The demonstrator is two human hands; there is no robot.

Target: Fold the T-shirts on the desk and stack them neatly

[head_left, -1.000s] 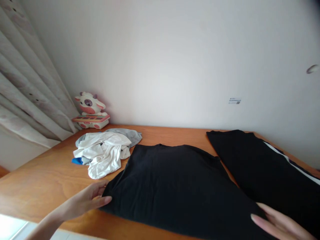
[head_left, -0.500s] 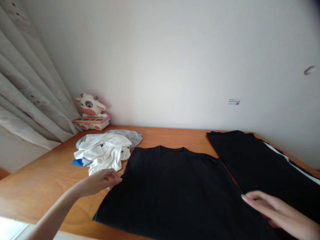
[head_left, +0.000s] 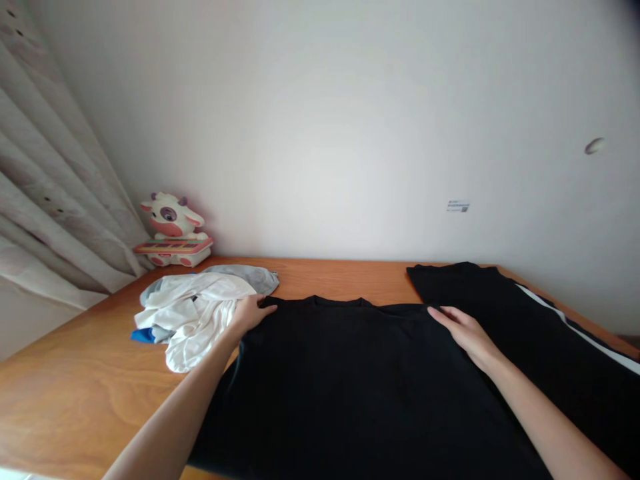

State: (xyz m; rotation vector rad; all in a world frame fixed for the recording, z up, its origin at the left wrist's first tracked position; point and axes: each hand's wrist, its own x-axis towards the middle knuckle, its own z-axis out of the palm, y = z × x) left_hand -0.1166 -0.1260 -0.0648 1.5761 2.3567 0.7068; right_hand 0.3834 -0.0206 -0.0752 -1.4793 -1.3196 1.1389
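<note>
A black T-shirt lies spread in front of me, its collar on the far side. At its far left shoulder corner, my left hand is closed on the fabric, thumb on top and some fingers hidden. My right hand pinches the far right shoulder corner between thumb and fingers. Just left of my left hand is a crumpled heap of white clothes, with grey and blue cloth showing at its edges.
Another black garment with a white stripe lies to the right. A cow-shaped toy keyboard stands at the back left by the curtain. The wooden tabletop ends at a white wall bearing a small label.
Both hands have moved away from me along the shirt's sides, up to its shoulder corners, and have taken hold there. The view has shifted slightly.
</note>
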